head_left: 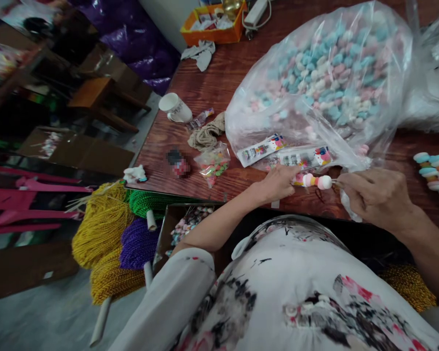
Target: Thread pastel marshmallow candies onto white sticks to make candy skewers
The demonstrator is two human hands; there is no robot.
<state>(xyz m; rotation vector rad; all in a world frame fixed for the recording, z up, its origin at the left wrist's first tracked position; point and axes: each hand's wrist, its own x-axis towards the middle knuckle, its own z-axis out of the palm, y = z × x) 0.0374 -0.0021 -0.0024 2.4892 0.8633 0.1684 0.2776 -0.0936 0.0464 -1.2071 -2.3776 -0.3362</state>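
Note:
A short skewer of pink, white and yellow marshmallows lies level just above the front edge of the table. My right hand is closed on the thin stick at its right end. At the other end, my left hand pinches a small printed plastic wrapper, with part of the skewer seeming to sit inside it. Behind my hands are two printed wrappers, one paler and one fuller. A large clear bag of pink, blue and white marshmallows stands beyond them.
Finished-looking marshmallow skewers lie at the right. Leftward on the table are a white mug, a beige cloth and a candy bag. An orange box stands at the back. Yellow cord bundles hang below the left edge.

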